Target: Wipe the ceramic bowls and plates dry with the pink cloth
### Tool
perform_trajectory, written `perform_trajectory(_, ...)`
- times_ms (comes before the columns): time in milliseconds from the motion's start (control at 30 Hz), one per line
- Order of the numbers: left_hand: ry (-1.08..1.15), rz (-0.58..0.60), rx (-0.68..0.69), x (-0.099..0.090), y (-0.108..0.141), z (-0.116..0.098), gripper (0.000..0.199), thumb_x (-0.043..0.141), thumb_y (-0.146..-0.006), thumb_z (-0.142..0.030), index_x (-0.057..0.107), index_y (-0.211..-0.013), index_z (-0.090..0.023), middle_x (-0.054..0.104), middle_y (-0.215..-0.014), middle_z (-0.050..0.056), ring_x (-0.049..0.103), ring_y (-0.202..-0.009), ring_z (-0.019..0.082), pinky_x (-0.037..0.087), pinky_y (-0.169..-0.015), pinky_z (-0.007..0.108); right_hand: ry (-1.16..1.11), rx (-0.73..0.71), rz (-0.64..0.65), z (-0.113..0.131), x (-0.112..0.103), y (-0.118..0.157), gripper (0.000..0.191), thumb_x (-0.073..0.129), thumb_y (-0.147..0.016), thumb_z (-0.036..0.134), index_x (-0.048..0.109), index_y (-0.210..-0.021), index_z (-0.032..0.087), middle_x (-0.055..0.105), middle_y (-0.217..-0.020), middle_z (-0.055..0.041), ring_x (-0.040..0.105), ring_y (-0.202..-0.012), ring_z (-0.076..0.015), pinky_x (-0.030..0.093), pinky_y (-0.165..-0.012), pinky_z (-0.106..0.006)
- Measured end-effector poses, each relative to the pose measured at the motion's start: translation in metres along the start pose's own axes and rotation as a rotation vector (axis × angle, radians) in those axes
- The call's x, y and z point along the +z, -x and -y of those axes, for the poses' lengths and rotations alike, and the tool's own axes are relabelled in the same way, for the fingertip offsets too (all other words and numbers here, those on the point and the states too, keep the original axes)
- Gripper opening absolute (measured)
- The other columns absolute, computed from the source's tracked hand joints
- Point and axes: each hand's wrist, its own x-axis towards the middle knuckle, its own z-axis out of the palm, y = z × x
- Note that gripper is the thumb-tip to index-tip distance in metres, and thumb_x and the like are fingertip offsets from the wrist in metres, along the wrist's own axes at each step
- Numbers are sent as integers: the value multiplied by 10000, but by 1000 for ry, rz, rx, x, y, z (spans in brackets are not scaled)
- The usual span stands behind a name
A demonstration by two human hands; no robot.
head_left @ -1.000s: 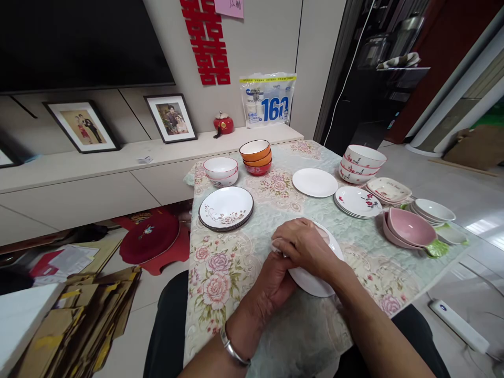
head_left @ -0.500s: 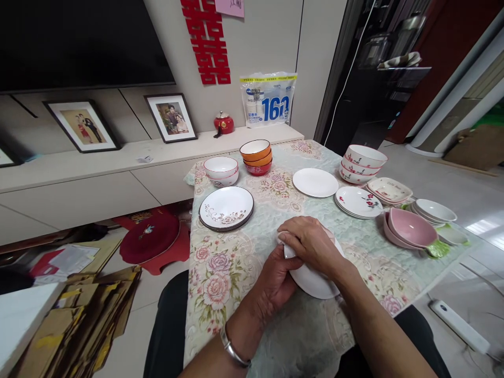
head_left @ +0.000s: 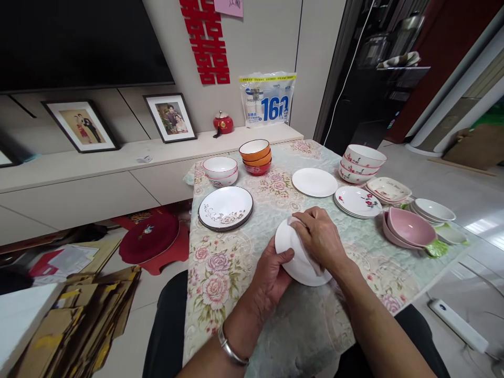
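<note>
My left hand (head_left: pixel 273 273) grips the left rim of a plain white plate (head_left: pixel 300 269), its thumb on the upper face. The plate is tilted above the table's near side. My right hand (head_left: pixel 323 237) presses a pale, thin cloth (head_left: pixel 316 266) onto the plate's face; the fingers cover most of the cloth. Left of the hands lies a stack of dark-rimmed white plates (head_left: pixel 226 207) with a brown floral pattern. Beyond them a single white plate (head_left: pixel 315 182) lies flat, and red-flowered plates (head_left: pixel 358 201) are stacked to its right.
White bowls (head_left: pixel 220 168), orange and red bowls (head_left: pixel 255 156), and flowered bowls (head_left: pixel 362 163) stand stacked across the back. Pink bowls (head_left: pixel 411 227), square dishes (head_left: pixel 389 189) and small white bowls (head_left: pixel 435 210) line the right side. A red stool (head_left: pixel 151 236) and flattened cardboard (head_left: pixel 74 325) are at floor left.
My right hand has moved slightly right and up over the plate with the cloth. More of the plate's left face shows, and my left thumb now rests on it.
</note>
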Motion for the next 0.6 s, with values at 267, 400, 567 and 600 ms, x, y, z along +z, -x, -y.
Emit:
perform_trajectory(267,44,-17,93,-4,-4,-5,692,752,-673,-82,544,-1321,-209,726,-1079,63,666,-912,206,490,-869,338,69,-10,267,16,-17,5,194,519,-934,266,689,-937,172,584,-901,-73,554,-869,-196,391,-744,-280)
perform_trajectory(400,72,-9,117,-3,-3,-4,560,756,-742,-157,583,-1271,-208,719,-1049,42,654,-905,169,477,-868,295,-118,-164,316,22,-17,6,210,479,-953,203,685,-991,197,590,-956,-57,547,-910,-169,401,-799,-257)
perform_trajectory(567,75,-17,101,-5,-4,-1,577,769,-744,-189,566,-1283,-223,718,-1089,44,652,-910,180,484,-880,330,-56,-58,231,6,-12,-1,263,486,-939,181,677,-1120,191,619,-1018,-80,552,-992,-204,398,-839,-285)
perform_trajectory(600,72,-14,98,-5,-4,-1,588,771,-741,-190,560,-1288,-220,718,-1099,50,653,-915,188,486,-888,345,-5,-21,234,4,-14,-1,255,483,-937,184,686,-1092,177,624,-994,-86,562,-964,-209,397,-820,-291)
